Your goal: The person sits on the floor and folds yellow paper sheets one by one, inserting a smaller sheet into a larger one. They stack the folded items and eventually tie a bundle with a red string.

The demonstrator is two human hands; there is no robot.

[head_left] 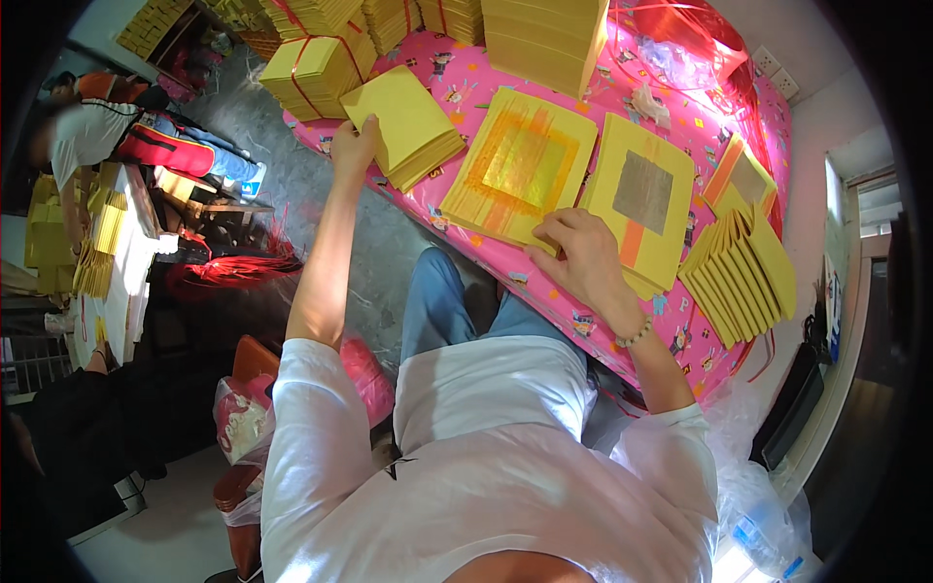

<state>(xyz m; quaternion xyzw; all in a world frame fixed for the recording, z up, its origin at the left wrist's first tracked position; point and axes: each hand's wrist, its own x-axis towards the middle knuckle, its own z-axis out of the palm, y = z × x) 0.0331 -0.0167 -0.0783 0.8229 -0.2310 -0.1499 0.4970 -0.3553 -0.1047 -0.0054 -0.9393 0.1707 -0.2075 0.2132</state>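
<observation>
My left hand (pixel 355 151) grips the left edge of a stack of folded yellow paper (pixel 408 126), its thumb over the top. Near the middle of the table lies a pile of yellow paper sheets (pixel 530 167) with orange bands and a shiny gold square. The curled fingers of my right hand (pixel 583 255) pinch its near right corner. Beside it, to the right, is another yellow pile (pixel 641 194) with an orange strip and a dull silver square.
Pink patterned cloth (pixel 457 58) covers the table. Red-tied yellow bundles (pixel 316 78) stand at the back left, a tall yellow stack (pixel 544 39) at the back. A fanned yellow stack (pixel 741 277) sits at the right, red strips (pixel 695 44) behind. Another person (pixel 97 136) works at the far left.
</observation>
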